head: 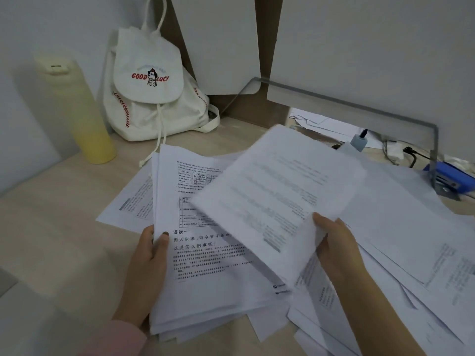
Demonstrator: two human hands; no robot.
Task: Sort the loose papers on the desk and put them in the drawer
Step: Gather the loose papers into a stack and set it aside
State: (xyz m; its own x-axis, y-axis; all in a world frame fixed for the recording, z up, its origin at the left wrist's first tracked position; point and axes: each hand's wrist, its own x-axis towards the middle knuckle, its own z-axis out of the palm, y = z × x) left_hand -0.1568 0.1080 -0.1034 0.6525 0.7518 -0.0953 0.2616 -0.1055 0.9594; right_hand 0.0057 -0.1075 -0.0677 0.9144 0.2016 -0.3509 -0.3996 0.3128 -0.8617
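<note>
Papers (210,273) are stacked centrally, their 9 o'clock edge gripped by the left hand (146,273); one sheet (277,201) is pinched by the right hand (339,250). Open desk (64,240) is seen toward 9 o'clock.

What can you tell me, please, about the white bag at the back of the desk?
The white bag looks like canvas, with a flap reading GOOD LUCY around a cartoon dog, red baseball-style stitching and white drawstrings. It sits upright on the desk in the back corner, flap closed, one cord reaching the papers.
</note>
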